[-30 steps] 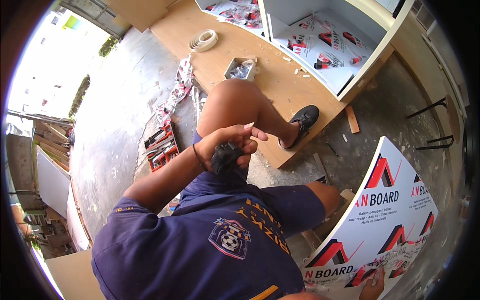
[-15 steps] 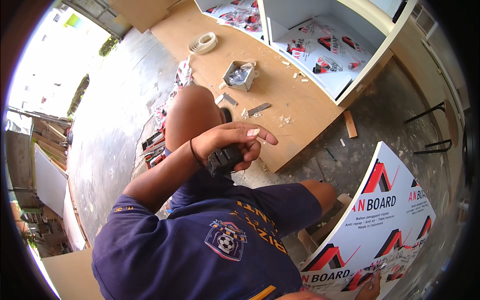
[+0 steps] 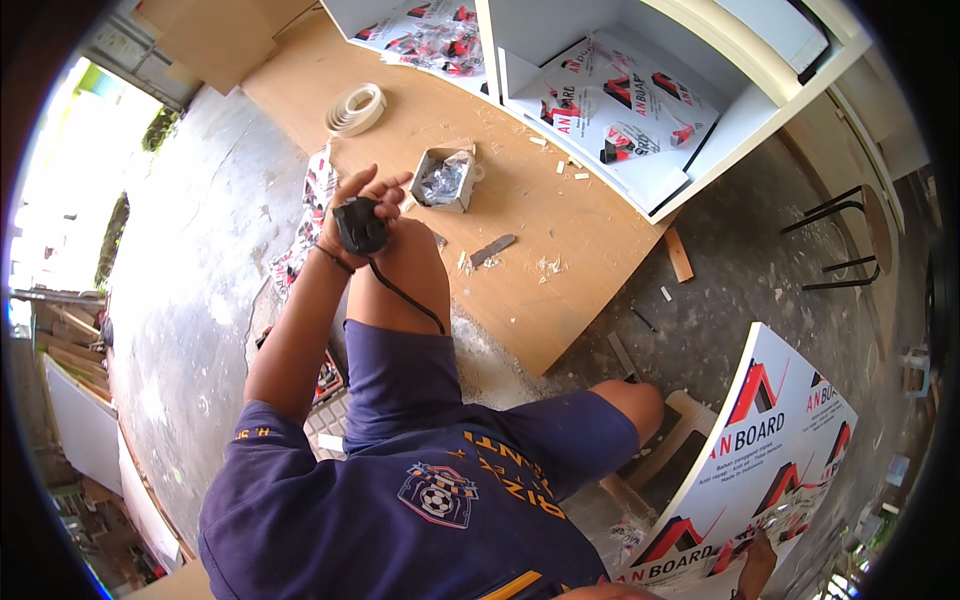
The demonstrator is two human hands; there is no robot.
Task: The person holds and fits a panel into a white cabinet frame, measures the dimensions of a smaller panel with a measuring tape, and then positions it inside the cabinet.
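Note:
My left hand (image 3: 370, 195) is raised over my bent left knee, palm turned up and fingers apart. A black boxy device (image 3: 362, 226) with a cable sits at its palm and wrist; the fingers do not wrap round it. At the lower right, my right hand (image 3: 757, 565) is at the face of a white board (image 3: 735, 450) covered in printed film. Its fingers close on crumpled plastic film (image 3: 790, 525) there, partly loose from the board. The right forearm is mostly hidden.
A large wooden sheet (image 3: 540, 290) lies ahead, bearing a grey box (image 3: 445, 180) of plastic bits, a roll of edging strip (image 3: 356, 109), a flat blade (image 3: 492, 250) and shavings. A white cabinet (image 3: 660, 195) stands beyond. A stool (image 3: 870, 235) is at the right.
My left hand has swung left and away from me, its palm turning up and fingers spreading. My right hand stays at the film. The view has shifted slightly.

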